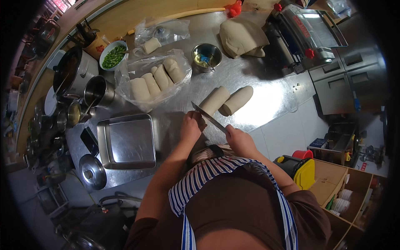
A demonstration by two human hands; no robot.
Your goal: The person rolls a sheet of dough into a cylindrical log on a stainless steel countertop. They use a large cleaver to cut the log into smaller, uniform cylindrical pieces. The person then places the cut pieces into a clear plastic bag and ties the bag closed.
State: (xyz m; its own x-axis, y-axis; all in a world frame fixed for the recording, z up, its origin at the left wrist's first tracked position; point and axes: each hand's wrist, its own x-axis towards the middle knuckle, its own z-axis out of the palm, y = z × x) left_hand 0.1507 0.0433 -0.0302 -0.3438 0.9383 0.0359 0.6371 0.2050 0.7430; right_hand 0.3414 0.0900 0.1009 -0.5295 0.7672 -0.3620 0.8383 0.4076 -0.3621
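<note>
My right hand (241, 141) grips the handle of a long-bladed knife (210, 117). Its blade points up and left, across the near end of a pale dough roll (215, 99). Curled fingers of my left hand (192, 124) lie beside the blade, close to that end of the roll. Whether they hold anything is hidden. Just to the right, a second dough roll (239, 100) rests on the stainless steel worktop (175, 125). Farther off, several dough pieces (153, 80) lie in a clear plastic bag (184, 78).
Left of my hands is a rectangular metal tray (127, 142), near a pot lid (92, 172). Beyond are a metal bowl of oil (206, 57), a large dough mass (242, 37), a dough-rolling machine (301, 39), chopped green onions (114, 57) in a bowl and a large pot (75, 70).
</note>
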